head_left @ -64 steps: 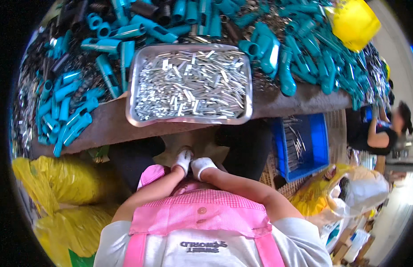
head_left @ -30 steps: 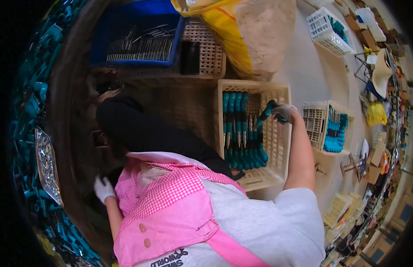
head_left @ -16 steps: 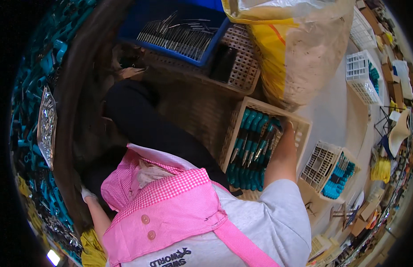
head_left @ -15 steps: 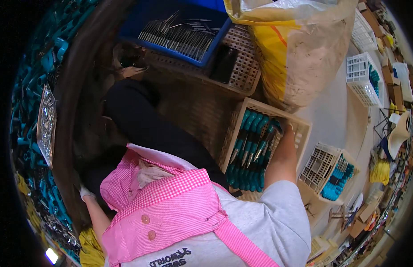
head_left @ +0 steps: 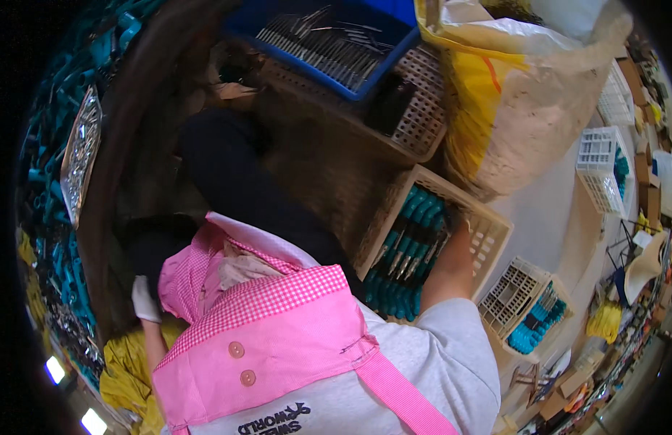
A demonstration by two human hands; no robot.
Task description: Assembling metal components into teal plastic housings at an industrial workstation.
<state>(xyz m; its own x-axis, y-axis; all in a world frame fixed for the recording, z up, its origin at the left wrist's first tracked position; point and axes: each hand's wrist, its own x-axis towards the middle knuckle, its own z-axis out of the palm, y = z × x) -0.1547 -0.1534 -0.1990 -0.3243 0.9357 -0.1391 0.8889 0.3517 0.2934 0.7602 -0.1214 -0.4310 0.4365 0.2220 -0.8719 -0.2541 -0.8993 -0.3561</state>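
Well, from where I stand, the teal-handled tools with black middles and slim metal tips [head_left: 408, 245] lie side by side in a rectangular cream perforated plastic crate [head_left: 487, 250] on the floor, at the seated person's right. The right hand [head_left: 459, 217] is down inside that crate, at the side of the row; its fingers are lost in shadow among the handles, so I cannot tell how far they are spread or whether they have hold of a tool. Just beyond the crate stands a bulky yellow-and-whitish plastic sack [head_left: 524, 109], and near it a blue plastic tub [head_left: 383, 72] full of thin metal rods [head_left: 325, 45] sits on a cream perforated base [head_left: 423, 109]. Further right, a second cream slatted crate [head_left: 510, 290] holds more teal handles [head_left: 537, 319]. Over on the other side, the left hand [head_left: 145, 299], in a white glove, is next to the pink gingham apron [head_left: 260, 312], above a crumpled yellow bag [head_left: 126, 362]; how its fingers are set, I cannot make out. Along the far left, a brown-edged table [head_left: 126, 145] carries a shallow silver metal tray [head_left: 89, 176] heaped with shiny metal strips [head_left: 82, 148], amid scattered teal tubular pieces [head_left: 50, 174].
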